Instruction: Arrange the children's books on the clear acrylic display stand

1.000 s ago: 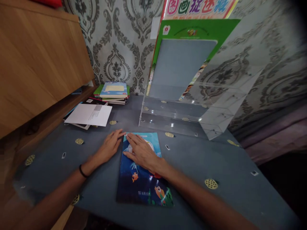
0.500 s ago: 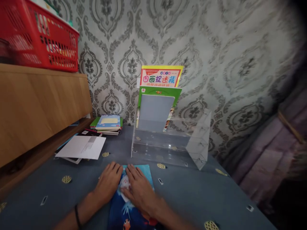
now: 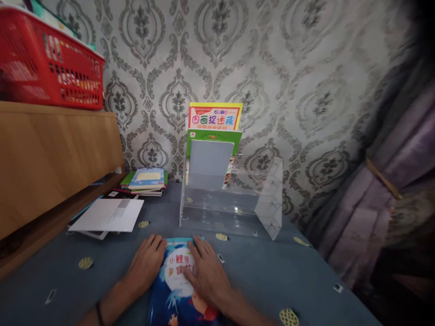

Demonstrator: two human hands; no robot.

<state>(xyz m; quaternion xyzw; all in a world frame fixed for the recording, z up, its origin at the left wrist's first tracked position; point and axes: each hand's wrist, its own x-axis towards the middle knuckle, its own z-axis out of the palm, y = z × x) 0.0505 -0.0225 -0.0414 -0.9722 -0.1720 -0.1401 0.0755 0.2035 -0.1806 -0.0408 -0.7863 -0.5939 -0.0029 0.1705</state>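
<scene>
A blue picture book (image 3: 178, 290) with a white moon circle and red Chinese title lies flat on the table in front of me. My left hand (image 3: 147, 260) rests along its upper left edge, fingers stretched forward and close together. Across the right half of the cover lies my right hand (image 3: 209, 271), flat, with its thumb out over the title. Neither hand grips the book. Beyond it stands a clear acrylic book rack (image 3: 231, 213), holding a grey-faced book (image 3: 210, 163), a green book (image 3: 217, 135) and a yellow-edged book (image 3: 215, 115) upright at its back left.
A pile of books (image 3: 147, 181) is at the back left, with a white-backed book (image 3: 110, 215) lying nearer. A wooden cabinet (image 3: 57, 158) bearing a red plastic basket (image 3: 68, 68) borders the left side. A purple curtain (image 3: 370, 217) hangs at the right.
My right hand has slid right across the cover, uncovering more of the title. The left hand stays by the left edge. My view has turned slightly right.
</scene>
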